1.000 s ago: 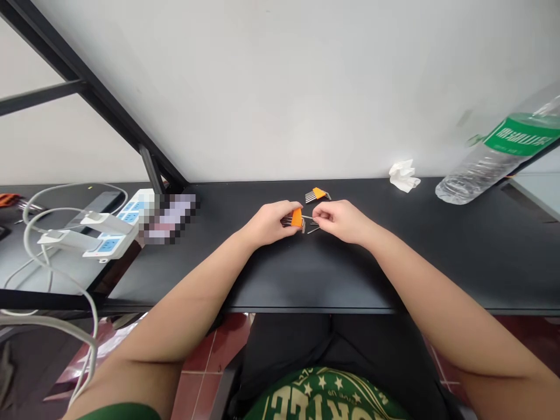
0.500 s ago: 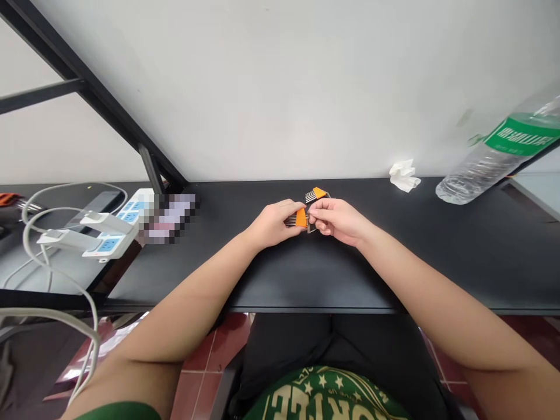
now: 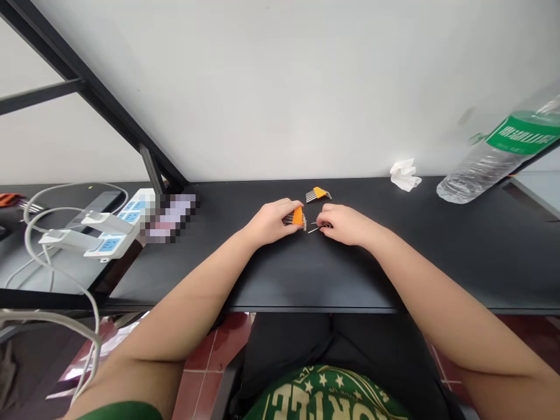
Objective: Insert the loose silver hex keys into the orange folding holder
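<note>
The orange hex-key holder (image 3: 298, 216) is pinched by the left hand (image 3: 273, 221), seemingly to stay still. Whether loose hex keys (image 3: 314, 230) are held by the curled right hand (image 3: 344, 224) cannot be told.

Loose rods (image 3: 314, 230) half-hidden!
Right hand (image 3: 343, 224) covers their ends; left hand (image 3: 275, 223) partly masks orange holder (image 3: 298, 216); bottle (image 3: 511, 137), right of grip, cropped.

Hex-key set (image 3: 298, 216) in the left hand (image 3: 275, 221), loose keys (image 3: 314, 230) just right, at the right hand (image 3: 345, 224); second set (image 3: 318, 193) lies behind on the table (image 3: 306, 274), tissue (image 3: 405, 175) back right, bottle (image 3: 479, 163) right of that, power strip (image 3: 130, 217) well left!
</note>
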The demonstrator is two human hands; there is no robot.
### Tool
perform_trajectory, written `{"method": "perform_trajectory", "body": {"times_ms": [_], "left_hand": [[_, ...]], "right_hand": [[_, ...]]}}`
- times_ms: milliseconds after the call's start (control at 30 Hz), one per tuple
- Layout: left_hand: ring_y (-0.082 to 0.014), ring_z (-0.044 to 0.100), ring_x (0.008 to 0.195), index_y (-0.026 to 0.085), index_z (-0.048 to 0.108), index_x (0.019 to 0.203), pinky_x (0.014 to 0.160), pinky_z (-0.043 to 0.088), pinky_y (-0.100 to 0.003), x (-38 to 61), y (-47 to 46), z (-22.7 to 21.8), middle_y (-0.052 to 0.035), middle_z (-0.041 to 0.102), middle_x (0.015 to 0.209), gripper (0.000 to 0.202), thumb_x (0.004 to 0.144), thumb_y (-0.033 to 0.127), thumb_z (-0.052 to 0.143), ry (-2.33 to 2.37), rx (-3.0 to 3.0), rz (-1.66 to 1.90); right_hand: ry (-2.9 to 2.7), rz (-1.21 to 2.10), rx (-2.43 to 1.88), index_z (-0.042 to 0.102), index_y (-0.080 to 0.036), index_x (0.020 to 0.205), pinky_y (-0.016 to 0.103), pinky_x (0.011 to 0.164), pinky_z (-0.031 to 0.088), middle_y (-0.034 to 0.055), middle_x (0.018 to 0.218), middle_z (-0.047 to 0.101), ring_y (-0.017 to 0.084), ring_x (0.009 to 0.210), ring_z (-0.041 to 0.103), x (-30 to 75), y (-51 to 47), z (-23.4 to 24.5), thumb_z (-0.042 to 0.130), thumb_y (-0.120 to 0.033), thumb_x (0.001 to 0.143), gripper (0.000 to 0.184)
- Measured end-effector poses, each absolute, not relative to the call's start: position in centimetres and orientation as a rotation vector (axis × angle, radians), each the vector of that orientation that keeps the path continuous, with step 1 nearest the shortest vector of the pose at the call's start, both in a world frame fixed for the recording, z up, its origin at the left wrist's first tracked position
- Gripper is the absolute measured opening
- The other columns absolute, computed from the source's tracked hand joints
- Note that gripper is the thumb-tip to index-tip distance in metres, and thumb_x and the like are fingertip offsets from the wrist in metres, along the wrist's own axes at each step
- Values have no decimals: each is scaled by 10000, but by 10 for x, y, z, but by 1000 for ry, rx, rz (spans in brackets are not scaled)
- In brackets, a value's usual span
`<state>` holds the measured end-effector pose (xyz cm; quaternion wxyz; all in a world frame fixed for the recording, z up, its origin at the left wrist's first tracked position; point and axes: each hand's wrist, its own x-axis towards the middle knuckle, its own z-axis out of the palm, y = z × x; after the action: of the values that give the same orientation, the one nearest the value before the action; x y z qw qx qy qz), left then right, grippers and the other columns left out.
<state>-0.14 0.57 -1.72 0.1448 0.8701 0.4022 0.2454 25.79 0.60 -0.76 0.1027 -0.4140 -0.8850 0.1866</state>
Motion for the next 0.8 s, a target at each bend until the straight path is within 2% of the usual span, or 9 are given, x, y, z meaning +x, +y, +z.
{"method": "perform_trajectory", "body": {"times_ms": [100,233,500,800], "left_hand": [[-179,682,902,256,649,1316,841,585,-293,-4,8,-19,-45,694,1078,457,877,370,705,1158,2479,708],[-176,684,909,246,655,1308,841,591,-290,-4,8,-19,-44,696,1073,455,869,354,705,1113,2442,724],[-173,698,937,231,668,1307,812,596,-273,-2,4,-15,-49,728,1105,479,834,289,721,1034,2407,757],[-145,686,864,210,678,1300,733,585,-235,0,3,-17,-49,724,1059,472,834,246,746,975,2450,830]], "right_hand": [[-2749,403,-1290,681,-195,822,302,650,393,77,952,642,186,786,603,256,2,-6,591,-148,909,133],[-2814,289,-1308,596,-194,733,317,614,370,92,898,640,204,763,588,248,-8,0,616,-128,835,123],[-2354,731,-1248,571,-224,823,273,624,394,-16,770,660,142,665,570,254,-5,7,614,-171,811,70],[-2250,904,-1112,640,-211,815,270,641,430,-21,731,639,132,645,554,256,-3,5,625,-204,801,22]]}}
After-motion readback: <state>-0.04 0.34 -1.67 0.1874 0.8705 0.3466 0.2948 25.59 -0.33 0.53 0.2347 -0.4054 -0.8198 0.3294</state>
